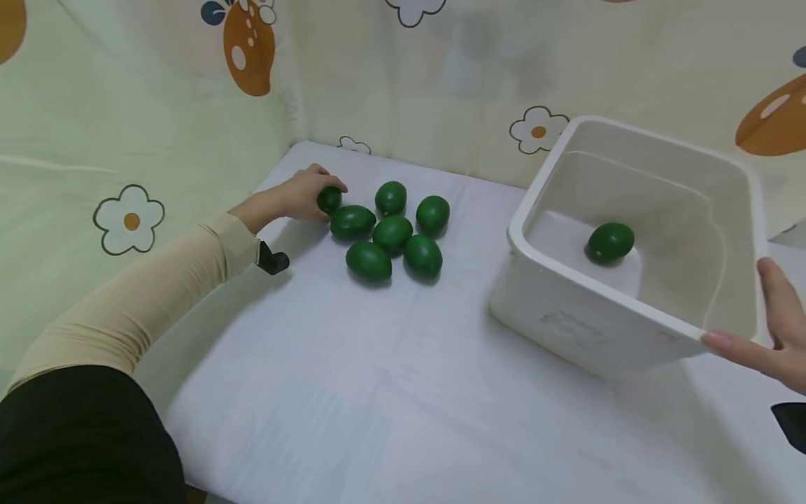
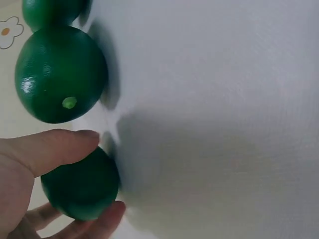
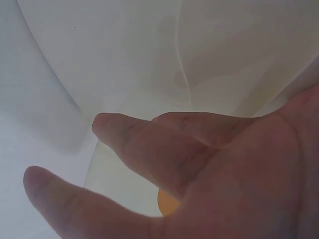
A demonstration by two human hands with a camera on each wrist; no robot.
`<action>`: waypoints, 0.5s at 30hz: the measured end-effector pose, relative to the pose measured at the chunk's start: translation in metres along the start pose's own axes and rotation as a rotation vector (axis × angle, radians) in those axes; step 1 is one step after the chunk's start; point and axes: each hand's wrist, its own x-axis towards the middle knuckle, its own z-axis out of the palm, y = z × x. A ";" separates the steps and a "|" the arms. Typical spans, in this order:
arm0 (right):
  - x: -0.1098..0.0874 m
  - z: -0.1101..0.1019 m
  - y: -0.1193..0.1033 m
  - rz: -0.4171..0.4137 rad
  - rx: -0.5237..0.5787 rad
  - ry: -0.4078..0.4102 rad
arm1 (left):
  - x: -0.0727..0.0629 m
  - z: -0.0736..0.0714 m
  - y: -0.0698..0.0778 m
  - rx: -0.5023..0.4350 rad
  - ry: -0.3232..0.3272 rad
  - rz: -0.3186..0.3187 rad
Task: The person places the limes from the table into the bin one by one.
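At the far left of the tabletop, my left hand (image 1: 303, 193) holds a dark green lime (image 2: 82, 186) between thumb and fingers. Right beside it lies another lime (image 1: 352, 222), its pale stem nub showing in the left wrist view. Several more limes (image 1: 393, 234) form a loose cluster to the right. A white plastic bin (image 1: 567, 318) stands on the right, with one lime (image 1: 611, 243) on its floor. My right hand (image 1: 781, 343) touches the bin's near right corner, thumb at the front rim and fingers extended along the right side.
A white cloth covers the table (image 1: 352, 399). Behind it and along the left hangs a pale curtain (image 1: 441, 91) printed with flowers and orange shapes. The bin's high walls rise from the right half of the table.
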 end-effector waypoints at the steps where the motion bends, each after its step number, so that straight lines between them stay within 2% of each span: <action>1: 0.000 0.001 -0.001 0.000 0.004 -0.004 | 0.001 0.000 0.000 0.004 0.010 0.002; 8: -0.003 -0.001 -0.005 -0.009 0.050 -0.021 | 0.003 0.004 -0.002 0.010 0.066 0.005; 11: -0.003 -0.003 -0.014 0.009 0.024 -0.057 | 0.003 0.005 -0.003 0.013 0.079 0.007; 15: 0.000 -0.007 -0.026 0.058 -0.048 -0.147 | 0.002 0.006 -0.004 0.012 0.093 0.017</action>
